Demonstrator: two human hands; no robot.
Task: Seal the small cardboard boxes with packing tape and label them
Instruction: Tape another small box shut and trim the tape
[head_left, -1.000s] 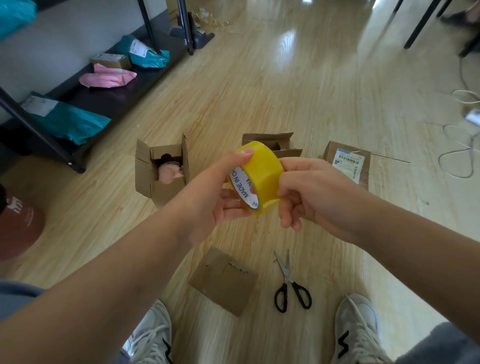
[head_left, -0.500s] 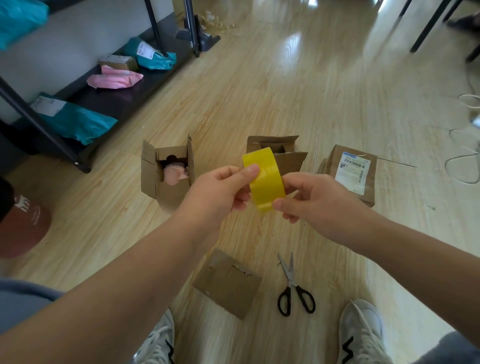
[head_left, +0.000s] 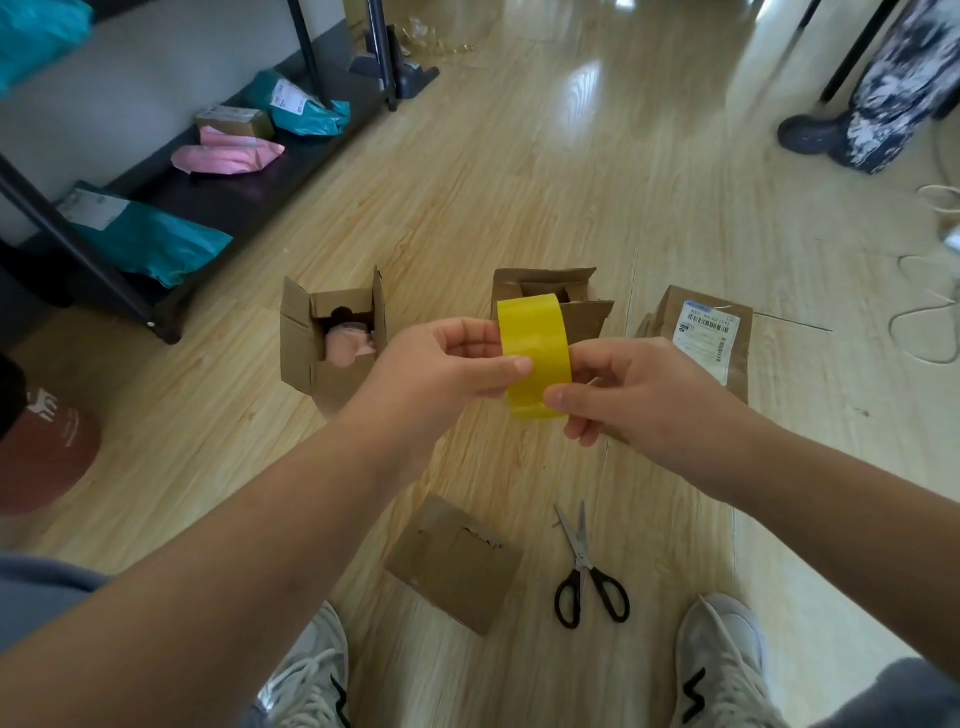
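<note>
A yellow roll of packing tape (head_left: 532, 343) is held edge-on above the floor between both hands. My left hand (head_left: 441, 371) grips its left side, thumb on the outer face. My right hand (head_left: 628, 395) pinches the roll's lower right edge. Behind it, an open cardboard box (head_left: 332, 343) with a pink item inside stands at the left. A second open box (head_left: 550, 299) is partly hidden by the tape. A closed box with a white label (head_left: 701, 338) lies at the right. A flat cardboard piece (head_left: 452, 561) lies between my feet.
Black-handled scissors (head_left: 587, 571) lie on the wooden floor near my right shoe (head_left: 722, 665). A low black shelf (head_left: 218, 202) with teal and pink mailers runs along the left. Another person's foot (head_left: 831, 135) and white cables (head_left: 930, 291) are at the far right.
The tape roll has been turned from showing its printed core to edge-on and shifted slightly away from me. My right hand's fingers have moved down to the roll's lower edge.
</note>
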